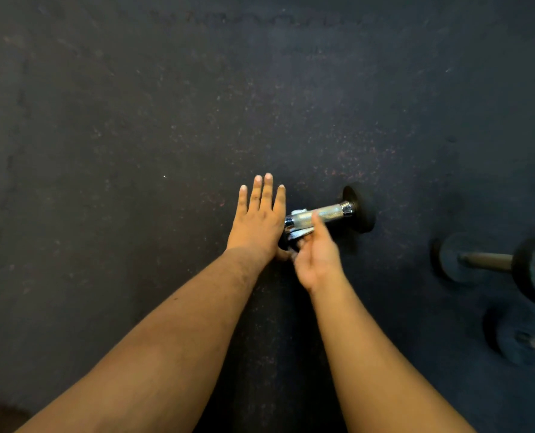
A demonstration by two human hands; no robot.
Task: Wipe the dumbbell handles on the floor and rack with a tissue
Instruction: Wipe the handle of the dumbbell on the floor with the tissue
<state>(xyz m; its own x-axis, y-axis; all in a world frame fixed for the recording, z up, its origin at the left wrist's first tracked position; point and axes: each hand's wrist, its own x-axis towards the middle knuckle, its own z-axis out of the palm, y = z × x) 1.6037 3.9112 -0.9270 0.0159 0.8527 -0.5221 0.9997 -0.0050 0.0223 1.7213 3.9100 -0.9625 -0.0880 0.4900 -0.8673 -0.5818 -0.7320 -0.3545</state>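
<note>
Far left, only the dark speckled rubber floor (110, 126) shows. Moving in, the left hand (257, 220) lies flat with its fingers straight and close together, palm down over the near end of a dumbbell (328, 212), hiding the weight on that side; it seems to be steadying the bar so that it cannot roll. Just beside it, the right hand (314, 254) curls around the left part of the knurled chrome handle (321, 213), thumb over the top, and a pale scrap that looks like the tissue (297, 234) shows at its fingers, though blur makes it hard to be sure how much is wrapped around the bar. The dumbbell lies on the floor, angled up to the right, with its black end disc (358, 210) at the far end. Further right, well apart, two more dumbbells (491, 260) lie at the edge of view, one with a red-ringed end. No rack is visible. The step in hand appears to be wiping this first floor handle. The next move probably calls for sliding the tissue along the uncovered length toward the black disc while the flat hand holds the bar steady, then shifting to the neighbours on the right.
</note>
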